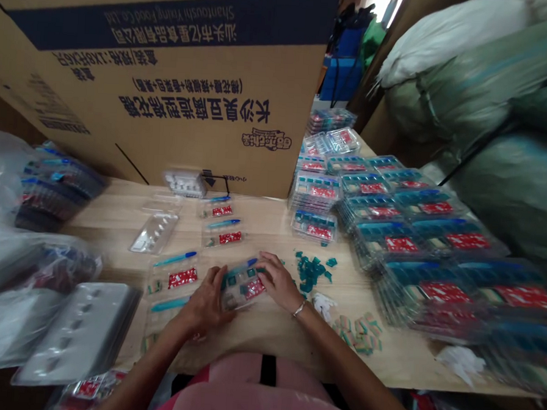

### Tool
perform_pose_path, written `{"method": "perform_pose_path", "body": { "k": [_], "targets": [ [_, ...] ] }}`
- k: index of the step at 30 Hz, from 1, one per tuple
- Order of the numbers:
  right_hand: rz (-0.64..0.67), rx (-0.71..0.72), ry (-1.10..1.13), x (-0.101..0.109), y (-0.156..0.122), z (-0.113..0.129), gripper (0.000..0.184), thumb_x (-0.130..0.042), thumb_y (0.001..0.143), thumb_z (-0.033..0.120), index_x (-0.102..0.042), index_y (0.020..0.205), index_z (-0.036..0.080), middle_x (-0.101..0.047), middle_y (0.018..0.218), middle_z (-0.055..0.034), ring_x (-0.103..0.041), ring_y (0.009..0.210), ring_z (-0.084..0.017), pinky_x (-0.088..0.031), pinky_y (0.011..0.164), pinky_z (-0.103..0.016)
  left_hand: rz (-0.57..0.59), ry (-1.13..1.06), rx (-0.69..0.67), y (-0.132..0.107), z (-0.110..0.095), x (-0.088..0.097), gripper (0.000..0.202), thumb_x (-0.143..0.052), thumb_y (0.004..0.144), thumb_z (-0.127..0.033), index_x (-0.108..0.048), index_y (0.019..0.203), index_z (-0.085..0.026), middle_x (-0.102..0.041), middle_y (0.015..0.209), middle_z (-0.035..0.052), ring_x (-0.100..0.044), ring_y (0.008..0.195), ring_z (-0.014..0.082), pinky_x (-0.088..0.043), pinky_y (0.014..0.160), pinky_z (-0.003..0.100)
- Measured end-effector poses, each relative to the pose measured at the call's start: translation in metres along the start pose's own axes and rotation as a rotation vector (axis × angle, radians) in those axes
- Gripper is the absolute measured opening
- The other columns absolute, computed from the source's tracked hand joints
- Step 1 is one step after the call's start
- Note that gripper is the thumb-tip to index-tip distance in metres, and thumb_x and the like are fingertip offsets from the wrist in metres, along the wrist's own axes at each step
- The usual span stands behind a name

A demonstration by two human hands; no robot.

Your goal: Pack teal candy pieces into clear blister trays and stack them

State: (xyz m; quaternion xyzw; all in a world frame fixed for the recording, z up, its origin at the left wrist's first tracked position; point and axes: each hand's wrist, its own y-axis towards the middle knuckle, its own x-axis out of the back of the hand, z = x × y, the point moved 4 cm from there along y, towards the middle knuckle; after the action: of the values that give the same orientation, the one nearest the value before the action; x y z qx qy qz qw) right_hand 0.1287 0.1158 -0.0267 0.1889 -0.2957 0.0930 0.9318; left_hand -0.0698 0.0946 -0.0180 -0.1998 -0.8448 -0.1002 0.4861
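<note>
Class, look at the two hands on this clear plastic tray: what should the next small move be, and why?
Probably the right hand should pick one piece from the loose teal pile beside it. That pile lies nearest the hand, and the stacked trays show a teal row that the clear plastic tray under both hands may only partly have. Blur leaves this unsure.

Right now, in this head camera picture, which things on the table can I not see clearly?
Head view:
- The clear tray: the left hand and right hand hide part of it.
- The stacked trays: blurred and cut off by the right edge.
- The green pieces: too small to identify.
</note>
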Motion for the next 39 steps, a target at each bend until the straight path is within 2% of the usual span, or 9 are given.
{"method": "perform_pose_path", "body": {
  "k": [7, 10, 14, 20, 22, 27, 34, 36, 39],
  "targets": [
    [0.138, 0.013, -0.165, -0.003, 0.009, 0.001, 0.031, -0.058, 0.077, 0.014, -0.054, 0.108, 0.015, -0.047, 0.128, -0.0149, -0.043, 0.122, -0.023, -0.037, 0.102, -0.042, 0.065, 0.263, 0.066, -0.006, -0.011, -0.006, 0.088, -0.07, 0.057, -0.036, -0.03, 0.133, -0.014, -0.036, 0.138, 0.0225, -0.033, 0.128, 0.0382, -0.032, 0.102, 0.054],
    [0.246, 0.093, -0.229, -0.003, 0.013, 0.011, 0.039, -0.071, 0.069, 0.023, -0.056, 0.103, 0.013, -0.044, 0.132, -0.0178, -0.037, 0.127, -0.028, -0.033, 0.104, -0.046, 0.116, 0.288, 0.043, -0.005, -0.014, -0.006, 0.09, -0.072, 0.056, -0.037, -0.031, 0.133, -0.015, -0.029, 0.144, 0.0224, -0.027, 0.132, 0.0397, -0.024, 0.103, 0.061],
    [0.364, 0.085, -0.214, -0.006, 0.016, 0.012, 0.03, -0.069, 0.072, 0.024, -0.058, 0.098, 0.014, -0.052, 0.125, -0.0154, -0.04, 0.125, -0.026, -0.033, 0.104, -0.044, 0.064, 0.228, -0.03, -0.004, -0.017, -0.005, 0.085, -0.071, 0.059, -0.035, -0.033, 0.132, -0.017, -0.028, 0.146, 0.0204, -0.024, 0.134, 0.0378, -0.024, 0.103, 0.061],
    [0.524, 0.05, -0.237, -0.006, -0.002, 0.009, 0.087, -0.08, 0.052, 0.042, -0.045, 0.128, 0.014, -0.025, 0.145, -0.0192, -0.016, 0.136, -0.034, -0.023, 0.109, -0.05, 0.058, 0.131, -0.113, -0.003, -0.014, -0.011, 0.058, -0.071, 0.057, -0.018, -0.05, 0.112, -0.016, -0.034, 0.142, 0.0194, -0.027, 0.133, 0.0364, -0.032, 0.103, 0.057],
    [0.539, 0.052, -0.24, -0.004, -0.008, 0.009, 0.09, -0.079, 0.053, 0.038, -0.041, 0.131, 0.016, -0.022, 0.146, -0.0182, -0.014, 0.136, -0.032, -0.022, 0.109, -0.048, 0.019, 0.079, -0.177, -0.003, -0.012, -0.011, 0.056, -0.07, 0.058, -0.016, -0.05, 0.109, -0.016, -0.037, 0.14, 0.0187, -0.027, 0.133, 0.0352, -0.034, 0.104, 0.055],
    [0.494, 0.09, -0.227, 0.005, -0.011, 0.017, 0.078, -0.075, 0.057, 0.034, -0.046, 0.127, 0.015, -0.032, 0.141, -0.0173, -0.025, 0.132, -0.03, -0.026, 0.108, -0.046, 0.005, 0.028, -0.294, -0.007, -0.013, -0.008, 0.04, -0.066, 0.068, -0.022, -0.049, 0.105, -0.017, -0.047, 0.133, 0.0163, -0.031, 0.132, 0.0312, -0.037, 0.104, 0.052],
    [0.445, 0.131, -0.12, 0.023, -0.009, 0.025, 0.06, -0.068, 0.069, 0.041, -0.052, 0.12, 0.014, -0.042, 0.133, -0.018, -0.038, 0.125, -0.028, -0.036, 0.102, -0.043, 0.046, 0.053, -0.29, -0.011, -0.024, 0.003, 0.028, -0.052, 0.082, -0.028, -0.05, 0.108, -0.018, -0.047, 0.134, 0.0136, -0.031, 0.133, 0.0278, -0.037, 0.105, 0.049],
    [0.264, 0.138, -0.044, 0.036, -0.011, 0.029, 0.049, -0.062, 0.076, 0.042, -0.053, 0.116, 0.015, -0.049, 0.125, -0.0168, -0.046, 0.117, -0.025, -0.041, 0.095, -0.04, 0.034, 0.066, -0.283, -0.01, -0.024, 0.004, 0.03, -0.047, 0.086, -0.028, -0.048, 0.114, -0.018, -0.048, 0.133, 0.0132, -0.032, 0.133, 0.027, -0.037, 0.105, 0.049],
    [-0.187, 0.079, -0.03, 0.052, -0.029, 0.035, 0.018, -0.049, 0.086, 0.033, -0.059, 0.088, 0.019, -0.061, 0.087, -0.0075, -0.058, 0.084, -0.019, -0.048, 0.075, -0.034, 0.03, 0.071, -0.251, -0.008, -0.022, 0.004, 0.033, -0.041, 0.089, -0.027, -0.044, 0.121, -0.018, -0.053, 0.128, 0.0113, -0.035, 0.131, 0.0261, -0.04, 0.102, 0.047]
  ]
}}
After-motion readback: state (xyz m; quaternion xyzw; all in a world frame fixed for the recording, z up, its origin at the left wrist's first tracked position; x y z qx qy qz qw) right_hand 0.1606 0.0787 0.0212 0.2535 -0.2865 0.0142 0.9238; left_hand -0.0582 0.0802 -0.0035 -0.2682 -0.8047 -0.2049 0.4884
